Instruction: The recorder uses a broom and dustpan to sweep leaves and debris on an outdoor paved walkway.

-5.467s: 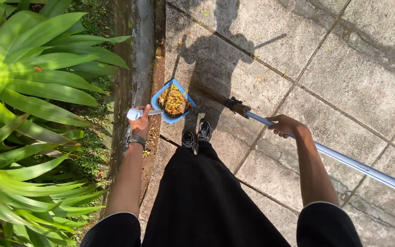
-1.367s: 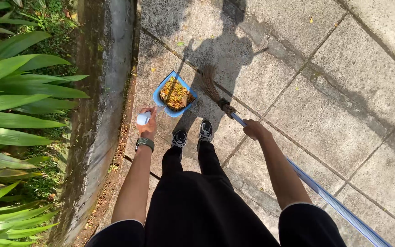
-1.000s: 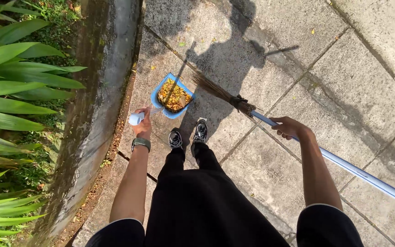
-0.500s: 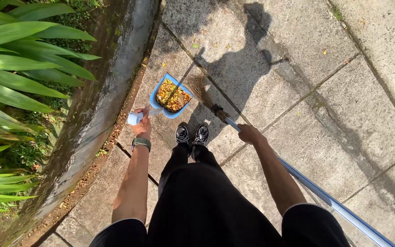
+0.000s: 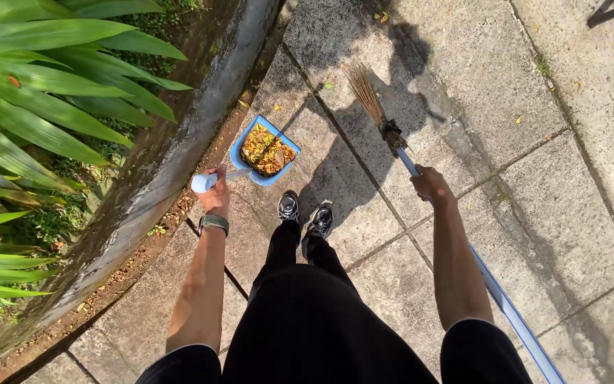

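Two hands are working here on a paved walk beside a concrete curb (image 5: 172,149). Since half a second ago the broom (image 5: 392,135) has been swinging away from the dustpan (image 5: 266,151): its brown bristles, which were lying close by the pan's right side, are now reaching up and to the right across the slabs, well apart from the pan, with a few loose yellow leaves (image 5: 381,16) lying farther off near the top edge of the paving. The pan is staying where it was, just ahead of the shoes (image 5: 305,213) and near the curb's foot, already heaped with dry yellow-brown leaves. Judging from that, the last sweep into the pan is looking finished and the broom is being carried toward fresh ground, so the gathering is going on rather than ending. The left hand (image 5: 214,195) is gripping the pan's pale blue handle (image 5: 204,181), fingers curled fully round it, with the handle's rounded end sticking out past the fist toward the curb; a dark watch is sitting on that wrist. The right hand (image 5: 431,185) is wrapped tight about the broom's blue shaft, just below the dark binding that is holding the bristles, fingers closed all the way with no gap showing. The shaft is running down past the right arm to the lower right corner. Long green leaves of a plant (image 5: 44,92) are hanging over the soil left of the curb.
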